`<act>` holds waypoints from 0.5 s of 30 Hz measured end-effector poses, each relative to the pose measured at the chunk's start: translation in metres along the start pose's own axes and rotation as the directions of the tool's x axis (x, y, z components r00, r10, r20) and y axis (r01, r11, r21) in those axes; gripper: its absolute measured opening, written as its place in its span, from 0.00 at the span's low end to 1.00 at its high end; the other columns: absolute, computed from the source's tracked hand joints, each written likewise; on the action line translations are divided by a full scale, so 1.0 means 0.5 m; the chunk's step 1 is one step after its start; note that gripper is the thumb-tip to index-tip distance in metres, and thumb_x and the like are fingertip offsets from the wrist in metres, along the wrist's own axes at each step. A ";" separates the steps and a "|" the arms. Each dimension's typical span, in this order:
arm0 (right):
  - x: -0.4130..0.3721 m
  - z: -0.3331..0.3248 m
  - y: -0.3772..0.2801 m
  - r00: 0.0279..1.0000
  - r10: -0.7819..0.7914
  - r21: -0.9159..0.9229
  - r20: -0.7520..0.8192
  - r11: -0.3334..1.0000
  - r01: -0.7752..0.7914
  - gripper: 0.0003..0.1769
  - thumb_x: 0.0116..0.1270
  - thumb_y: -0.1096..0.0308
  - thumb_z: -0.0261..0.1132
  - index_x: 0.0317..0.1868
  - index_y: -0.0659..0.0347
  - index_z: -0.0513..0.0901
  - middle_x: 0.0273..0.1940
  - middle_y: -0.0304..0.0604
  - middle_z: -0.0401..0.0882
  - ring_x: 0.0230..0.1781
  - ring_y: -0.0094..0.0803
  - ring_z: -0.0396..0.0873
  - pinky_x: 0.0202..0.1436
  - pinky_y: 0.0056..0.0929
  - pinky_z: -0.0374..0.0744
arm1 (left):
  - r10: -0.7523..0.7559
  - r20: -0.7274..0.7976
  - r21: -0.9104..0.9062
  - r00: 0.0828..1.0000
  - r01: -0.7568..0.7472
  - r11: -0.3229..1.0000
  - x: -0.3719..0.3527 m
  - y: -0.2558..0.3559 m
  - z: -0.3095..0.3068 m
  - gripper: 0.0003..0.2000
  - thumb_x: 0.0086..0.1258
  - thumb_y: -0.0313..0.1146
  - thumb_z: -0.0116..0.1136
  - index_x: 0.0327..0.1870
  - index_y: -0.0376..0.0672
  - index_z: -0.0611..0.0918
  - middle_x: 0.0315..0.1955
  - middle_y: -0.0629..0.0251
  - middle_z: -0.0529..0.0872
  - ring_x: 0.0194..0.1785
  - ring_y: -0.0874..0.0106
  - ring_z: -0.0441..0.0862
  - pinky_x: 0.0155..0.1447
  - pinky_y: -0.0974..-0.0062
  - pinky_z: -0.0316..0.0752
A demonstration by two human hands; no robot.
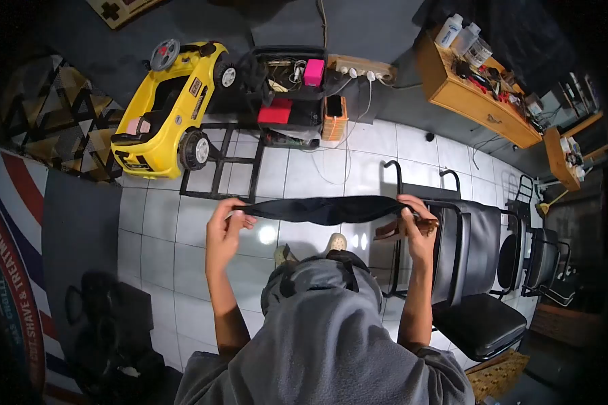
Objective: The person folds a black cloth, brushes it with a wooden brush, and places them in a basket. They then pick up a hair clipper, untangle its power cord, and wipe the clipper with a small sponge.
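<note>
A long black strip of cloth (324, 210) stretches sideways in front of me, wide in the middle and narrowing to both ends. My left hand (224, 228) pinches its left end between thumb and fingers. At the other end, my right hand (419, 228) has its fingers closed on the cloth, the thumb on the near side. Something small and brown (427, 223) shows by the right fingers. The strip is held up above the tiled floor (182, 236), ahead of my knees and my light-coloured clogs (338, 241).
Black padded chairs (469, 250) with metal frames stand close on my right. Ahead are a yellow toy car (162, 111), a dark metal frame (223, 172) on the floor and a black shelf rack (287, 94). A wooden counter (476, 101) with bottles and tools lies at the far right.
</note>
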State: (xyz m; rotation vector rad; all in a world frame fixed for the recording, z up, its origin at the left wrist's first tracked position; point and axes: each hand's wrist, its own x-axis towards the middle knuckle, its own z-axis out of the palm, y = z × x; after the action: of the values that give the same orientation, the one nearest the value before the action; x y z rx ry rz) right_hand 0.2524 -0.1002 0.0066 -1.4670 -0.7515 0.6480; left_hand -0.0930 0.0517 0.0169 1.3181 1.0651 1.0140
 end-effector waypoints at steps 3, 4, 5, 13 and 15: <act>0.009 0.004 -0.007 0.995 0.057 -0.175 -0.078 0.982 -0.070 0.10 0.68 0.68 0.66 0.45 0.65 0.86 0.18 0.26 0.69 0.18 0.12 0.61 0.21 0.18 0.57 | 0.058 -0.041 0.339 0.997 -0.041 0.940 0.003 -0.041 -0.021 0.08 0.75 0.26 0.52 0.47 0.32 0.81 0.23 0.64 0.84 0.29 0.80 0.81 0.36 0.81 0.75; 0.014 -0.009 0.009 0.991 0.081 -0.227 -0.108 0.968 -0.104 0.12 0.68 0.66 0.67 0.45 0.66 0.86 0.20 0.25 0.69 0.18 0.12 0.60 0.21 0.18 0.56 | 0.066 -0.071 0.330 0.995 -0.039 0.943 0.004 -0.051 -0.031 0.08 0.75 0.26 0.52 0.47 0.32 0.81 0.23 0.64 0.83 0.29 0.80 0.81 0.36 0.81 0.75; 0.017 -0.011 0.033 0.997 -0.034 -0.264 -0.069 0.964 0.015 0.12 0.68 0.66 0.67 0.46 0.66 0.86 0.20 0.26 0.69 0.18 0.13 0.60 0.21 0.18 0.57 | 0.076 -0.101 0.321 0.992 -0.040 0.946 0.009 -0.057 -0.040 0.09 0.75 0.26 0.52 0.48 0.32 0.82 0.23 0.64 0.83 0.29 0.80 0.81 0.36 0.81 0.75; 0.007 0.026 0.025 0.984 0.081 -0.179 -0.156 0.978 -0.109 0.09 0.67 0.71 0.67 0.47 0.62 0.87 0.22 0.28 0.71 0.20 0.15 0.62 0.22 0.19 0.61 | 0.107 -0.071 0.339 0.992 -0.077 0.938 0.014 -0.039 -0.025 0.08 0.74 0.28 0.55 0.47 0.34 0.82 0.27 0.67 0.83 0.31 0.81 0.79 0.38 0.82 0.75; 0.012 0.020 0.058 0.987 -0.017 -0.326 -0.160 0.945 -0.036 0.09 0.67 0.71 0.67 0.46 0.63 0.87 0.21 0.29 0.72 0.19 0.15 0.63 0.22 0.19 0.63 | 0.051 -0.101 0.212 0.994 -0.028 0.977 0.020 -0.082 -0.048 0.08 0.74 0.28 0.55 0.47 0.34 0.82 0.27 0.67 0.82 0.30 0.81 0.78 0.38 0.82 0.75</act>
State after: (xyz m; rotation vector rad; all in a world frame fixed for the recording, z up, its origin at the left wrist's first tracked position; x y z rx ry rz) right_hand 0.2501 -0.0888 -0.0225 -1.8062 -0.7505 0.4162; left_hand -0.1152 0.0662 -0.0236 1.4739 1.2582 1.0316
